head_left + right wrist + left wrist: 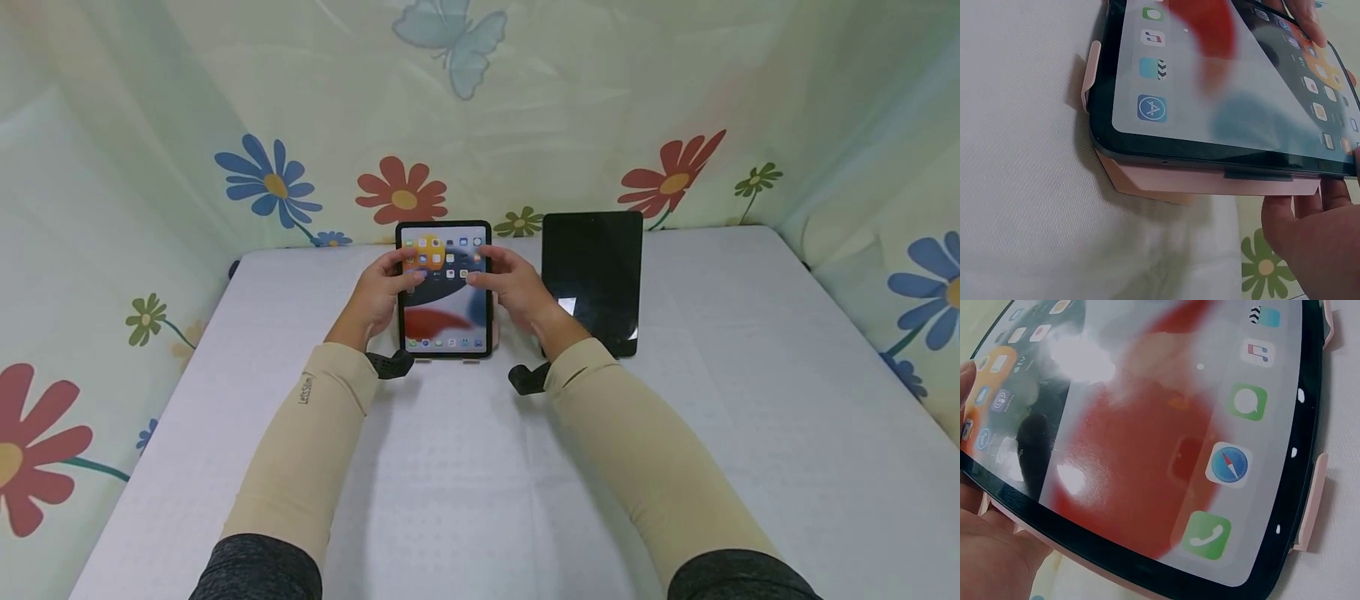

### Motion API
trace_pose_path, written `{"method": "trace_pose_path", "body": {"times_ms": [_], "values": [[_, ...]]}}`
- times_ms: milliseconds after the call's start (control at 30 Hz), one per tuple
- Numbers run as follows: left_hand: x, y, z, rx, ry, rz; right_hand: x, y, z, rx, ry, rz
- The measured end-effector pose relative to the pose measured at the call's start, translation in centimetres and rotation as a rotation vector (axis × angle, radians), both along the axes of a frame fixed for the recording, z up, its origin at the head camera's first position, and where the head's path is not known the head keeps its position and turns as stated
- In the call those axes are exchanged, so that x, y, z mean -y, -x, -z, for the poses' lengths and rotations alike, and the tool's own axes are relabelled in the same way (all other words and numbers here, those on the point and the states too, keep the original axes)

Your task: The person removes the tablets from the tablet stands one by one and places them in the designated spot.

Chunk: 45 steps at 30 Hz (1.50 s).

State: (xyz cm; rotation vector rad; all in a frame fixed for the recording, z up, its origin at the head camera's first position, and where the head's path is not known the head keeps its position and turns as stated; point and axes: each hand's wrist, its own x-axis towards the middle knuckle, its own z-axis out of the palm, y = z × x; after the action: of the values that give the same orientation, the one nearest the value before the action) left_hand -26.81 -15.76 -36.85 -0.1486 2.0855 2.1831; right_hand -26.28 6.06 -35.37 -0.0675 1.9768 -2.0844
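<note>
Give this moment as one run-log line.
left hand: grips lit tablet, left edge | right hand: grips its right edge | pink stand: behind lit tablet | dark tablet: screen black, at right

The lit tablet [444, 321] hides most of the pink stand [1185, 180] and some fingers of the left hand [375, 296] and right hand [522, 290]; in the head view its icons [450, 258] are too small to identify, the right wrist [564, 332] covers the dark tablet's [600, 267] near-left corner, and the butterfly [478, 43] is cropped

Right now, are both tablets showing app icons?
No, the lit tablet shows icons, but the black tablet to its right has a dark screen.
</note>
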Motion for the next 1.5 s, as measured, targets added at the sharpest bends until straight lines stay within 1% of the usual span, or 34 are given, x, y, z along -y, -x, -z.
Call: {"method": "trace_pose_path", "body": {"times_ms": [133,267,433,633,800,967,1167,1333,1500], "values": [[0.0,-0.2,-0.3,0.0,0.009,0.006,0.0,-0.1,-0.1,-0.001,0.009,0.002],[0.2,-0.4,-0.6,0.001,0.029,0.007,0.0,-0.2,-0.2,-0.021,0.002,-0.008],[0.4,-0.5,-0.9,-0.02,0.031,0.005,-0.1,-0.3,-0.5,-0.058,-0.001,-0.017],[0.5,-0.6,-1.2,-0.04,0.069,0.013,-0.3,-0.5,-1.0,-0.094,-0.037,-0.013],[0.6,-0.7,-1.8,-0.061,0.095,0.042,-0.8,-0.7,-1.7,-0.131,-0.048,-0.012],[0.6,-1.1,-2.5,-0.088,0.117,0.076,-1.2,-0.8,-2.1,-0.141,-0.062,-0.014],[1.0,-1.6,-3.0,-0.088,0.173,0.115,-1.3,-1.0,-2.3,-0.174,-0.111,-0.02],[1.2,-2.0,-3.3,-0.079,0.227,0.107,-1.3,-1.4,-2.5,-0.214,-0.166,-0.019],[1.5,-2.4,-3.4,-0.074,0.273,0.116,-1.4,-1.7,-2.4,-0.216,-0.201,-0.027]]}}
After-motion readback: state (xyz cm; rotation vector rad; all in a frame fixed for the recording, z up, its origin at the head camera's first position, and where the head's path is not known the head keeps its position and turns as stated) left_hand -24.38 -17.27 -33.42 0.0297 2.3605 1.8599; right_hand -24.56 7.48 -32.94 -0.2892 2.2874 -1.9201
